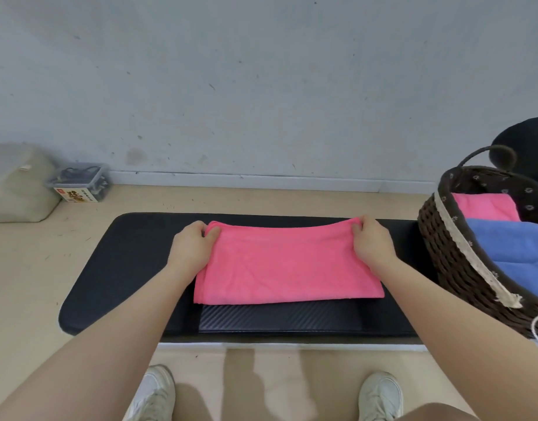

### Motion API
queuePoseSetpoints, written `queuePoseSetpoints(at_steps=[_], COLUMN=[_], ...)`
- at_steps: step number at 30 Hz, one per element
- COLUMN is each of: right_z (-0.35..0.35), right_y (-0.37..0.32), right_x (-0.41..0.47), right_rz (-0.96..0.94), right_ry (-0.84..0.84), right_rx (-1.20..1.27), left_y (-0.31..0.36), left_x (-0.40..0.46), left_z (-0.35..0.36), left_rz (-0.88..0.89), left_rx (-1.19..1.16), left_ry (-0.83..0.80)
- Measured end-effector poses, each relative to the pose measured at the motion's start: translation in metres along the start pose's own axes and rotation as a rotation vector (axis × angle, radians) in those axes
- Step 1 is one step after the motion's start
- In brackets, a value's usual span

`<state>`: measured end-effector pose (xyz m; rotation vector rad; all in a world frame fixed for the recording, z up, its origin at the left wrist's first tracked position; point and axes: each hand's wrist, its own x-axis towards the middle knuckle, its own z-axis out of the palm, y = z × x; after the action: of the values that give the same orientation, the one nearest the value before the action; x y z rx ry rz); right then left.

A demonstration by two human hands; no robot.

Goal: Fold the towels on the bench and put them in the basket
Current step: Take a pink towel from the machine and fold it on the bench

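Note:
A pink towel (286,264) lies folded in half on the black padded bench (131,268), its folded layers stacked from the far edge toward me. My left hand (192,247) pinches the towel's far left corner. My right hand (371,240) pinches its far right corner. Between the two hands the far edge sags slightly. At the right end of the bench stands a dark wicker basket (443,247) with a lace-trimmed liner. Inside it lie a folded pink towel (486,206) and a folded blue towel (513,247).
A grey wall stands behind the bench. On the floor at the left sit a pale bag (15,183) and a clear plastic box (79,183). A black round object (528,144) is behind the basket. My white shoes (158,393) are below the bench's near edge.

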<state>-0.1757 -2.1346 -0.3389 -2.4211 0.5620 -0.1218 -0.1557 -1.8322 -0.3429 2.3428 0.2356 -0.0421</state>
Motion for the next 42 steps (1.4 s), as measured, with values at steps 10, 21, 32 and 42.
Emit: queuePoseSetpoints(at_steps=[10,21,32,42], right_z=[-0.013,-0.031,-0.002,0.060], right_y=[0.003,0.032,-0.027,-0.090], right_x=[-0.009,-0.064,-0.093,-0.083], right_rz=[0.011,0.040,-0.538,-0.728], right_ry=[-0.054,-0.118,-0.118,-0.565], right_rx=[0.151,-0.010,-0.369,-0.338], left_y=[-0.012,-0.018,0.001,-0.012], left_x=[-0.028,-0.096,-0.111,-0.089], left_z=[-0.011,-0.012,-0.001,-0.001], left_rz=[-0.143,-0.151,0.136,0.243], left_rx=[-0.277,-0.419,-0.148,-0.094], left_ry=[0.055,-0.125,-0.377,-0.191])
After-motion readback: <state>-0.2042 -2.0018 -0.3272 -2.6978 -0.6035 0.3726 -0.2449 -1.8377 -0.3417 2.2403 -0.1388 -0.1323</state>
